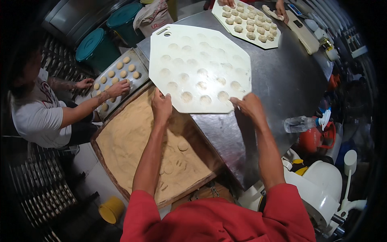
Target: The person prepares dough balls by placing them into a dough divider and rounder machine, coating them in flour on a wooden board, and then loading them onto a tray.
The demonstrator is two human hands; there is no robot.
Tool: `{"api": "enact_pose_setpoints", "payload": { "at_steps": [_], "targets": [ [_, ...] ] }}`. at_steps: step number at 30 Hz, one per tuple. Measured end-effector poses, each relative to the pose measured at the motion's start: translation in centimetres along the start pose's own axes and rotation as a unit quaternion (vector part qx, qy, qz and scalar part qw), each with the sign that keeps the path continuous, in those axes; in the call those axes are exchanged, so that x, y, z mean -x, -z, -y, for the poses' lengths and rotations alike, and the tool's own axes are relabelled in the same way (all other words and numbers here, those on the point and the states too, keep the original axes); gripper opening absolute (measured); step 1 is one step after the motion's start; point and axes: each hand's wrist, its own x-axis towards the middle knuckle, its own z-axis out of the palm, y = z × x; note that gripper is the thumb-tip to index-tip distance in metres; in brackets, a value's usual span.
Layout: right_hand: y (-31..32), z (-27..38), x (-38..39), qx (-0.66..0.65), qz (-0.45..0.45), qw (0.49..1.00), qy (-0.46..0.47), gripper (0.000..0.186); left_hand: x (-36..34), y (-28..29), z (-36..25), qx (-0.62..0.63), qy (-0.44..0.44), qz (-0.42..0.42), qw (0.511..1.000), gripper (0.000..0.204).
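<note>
Closest to me is the wooden tray of tan, sandy flour, its surface rumpled and marked with round dents; it sits low beside the steel worktop, so loose flour falls back into it rather than onto the metal.

My left hand and right hand each take the near edge of the cream plastic moulding board, fingers curled over the rim and thumbs under as far as I can tell, a closed grip at two corners so the wide plate stays level. The board is octagonal, rigid and smooth, dimpled with rows of shallow round cups dusted with flour. It lies on the worktop, its near left corner reaching over the flour tray.

To my left, another person's hand rests on a metal baking tray lined with pale dough rounds.

Farther off, a second board is filled with dough pieces, another worker's hands at its edge.
</note>
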Motion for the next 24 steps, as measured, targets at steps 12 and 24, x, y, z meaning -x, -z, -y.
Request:
{"api": "enact_pose_setpoints", "payload": {
  "at_steps": [12,24],
  "targets": [
    [-1.5,1.6,-3.5,-0.045,-0.05,0.995,0.073,0.055,-4.4,-1.7,3.0,0.087,-0.049,0.042,0.994,0.031],
    [-2.1,-25.3,12.0,-0.248,-0.524,0.807,-0.115,0.041,30.2,6.2,10.7,-0.025,-0.014,0.09,0.996,0.027]
  ]
}}
